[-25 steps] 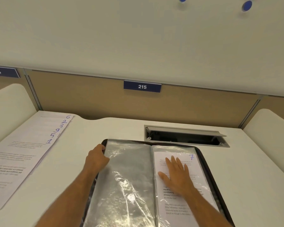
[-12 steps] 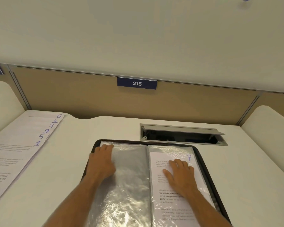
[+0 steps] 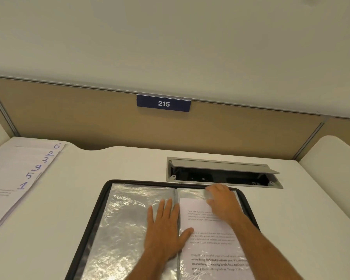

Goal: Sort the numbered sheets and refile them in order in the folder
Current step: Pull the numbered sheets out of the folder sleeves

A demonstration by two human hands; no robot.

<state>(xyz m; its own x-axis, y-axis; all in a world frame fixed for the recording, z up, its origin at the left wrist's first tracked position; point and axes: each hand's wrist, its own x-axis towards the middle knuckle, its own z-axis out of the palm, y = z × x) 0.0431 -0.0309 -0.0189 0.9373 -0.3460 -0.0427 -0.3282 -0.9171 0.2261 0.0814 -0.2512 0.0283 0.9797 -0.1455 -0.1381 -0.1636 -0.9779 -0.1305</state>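
A black zip folder [image 3: 100,205] lies open on the desk with clear plastic sleeves. The left sleeve [image 3: 125,219] holds nothing. In the right sleeve lies a printed sheet [image 3: 210,247]. My left hand [image 3: 166,229] rests flat beside the spine, fingers straight, thumb on the right page. My right hand [image 3: 222,203] is at the top of the right sleeve, fingers curled and pinching its upper edge, covering the sheet's number. A fanned stack of sheets [image 3: 18,174] marked 6, 2, 3, 9, 5, 1 lies at the far left.
An open grey cable hatch [image 3: 220,172] is sunk into the desk just behind the folder. A tan partition with a sign reading 215 [image 3: 163,103] closes the back. Curved white side panels stand at both desk ends.
My left hand slid from the folder's left edge across to the spine. My right hand moved up from the middle of the sheet to the sleeve's top edge and curled there, hiding the 7.
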